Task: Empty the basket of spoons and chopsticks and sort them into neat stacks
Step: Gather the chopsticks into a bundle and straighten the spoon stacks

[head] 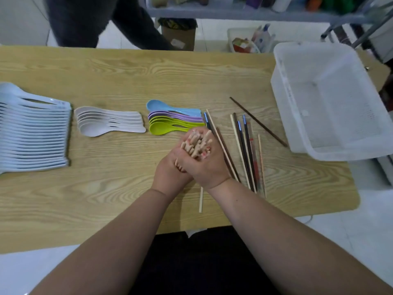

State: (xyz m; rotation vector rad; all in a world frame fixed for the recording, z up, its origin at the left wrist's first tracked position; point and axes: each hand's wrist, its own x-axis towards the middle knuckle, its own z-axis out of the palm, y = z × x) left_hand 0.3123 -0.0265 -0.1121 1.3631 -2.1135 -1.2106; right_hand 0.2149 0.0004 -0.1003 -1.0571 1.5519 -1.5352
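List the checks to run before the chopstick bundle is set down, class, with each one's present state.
1. Basket emptied: ok, nothing shows inside.
2. Grip on the chopstick bundle: ok, left hand and right hand both wrap it.
3. Bundle ends level: not ok, uneven.
4. Loose chopsticks sorted: not ok, mixed kinds lie beside the right hand.
5. Spoon stacks neat: ok.
6. Bundle's lower ends on the table: cannot tell, hidden.

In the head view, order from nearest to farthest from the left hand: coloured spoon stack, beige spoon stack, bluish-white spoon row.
1. Coloured spoon stack, beyond the left hand holding the chopstick bundle.
2. Beige spoon stack, farther left.
3. Bluish-white spoon row, far left.
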